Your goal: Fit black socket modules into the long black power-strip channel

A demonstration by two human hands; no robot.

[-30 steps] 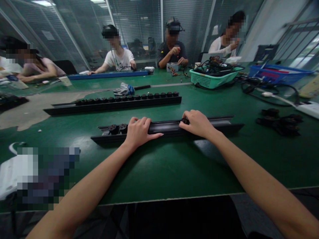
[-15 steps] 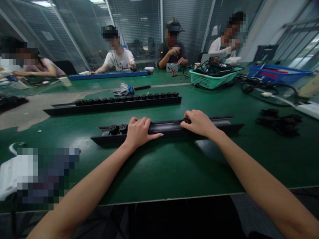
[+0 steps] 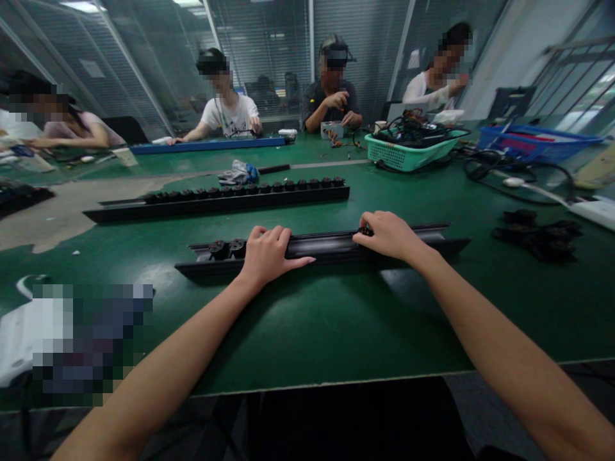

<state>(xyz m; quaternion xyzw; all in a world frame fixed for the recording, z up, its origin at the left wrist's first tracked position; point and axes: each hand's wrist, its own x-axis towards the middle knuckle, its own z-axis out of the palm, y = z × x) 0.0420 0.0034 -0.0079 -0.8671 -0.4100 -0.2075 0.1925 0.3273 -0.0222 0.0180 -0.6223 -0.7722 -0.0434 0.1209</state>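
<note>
A long black channel rail (image 3: 321,248) lies crosswise on the green table (image 3: 298,339). Near its left end sit two round black parts (image 3: 218,249). My left hand (image 3: 267,255) is closed over the rail just right of them, fingers over the far edge and thumb stretched along the near side. Farther right, my right hand (image 3: 387,235) pinches another small black part (image 3: 366,232) at the rail's channel; my fingers partly hide it. Behind lies a second black rail (image 3: 230,203) filled with a row of similar parts.
Loose black parts (image 3: 538,235) lie at the right. A green basket (image 3: 403,155) of cables, a blue basket (image 3: 533,150) and a glove (image 3: 237,173) are farther back. At the left lies a white object (image 3: 22,333). Several people sit across the table.
My right hand has moved slightly right along the rail with the small black part in its fingers. My left hand has stayed in place.
</note>
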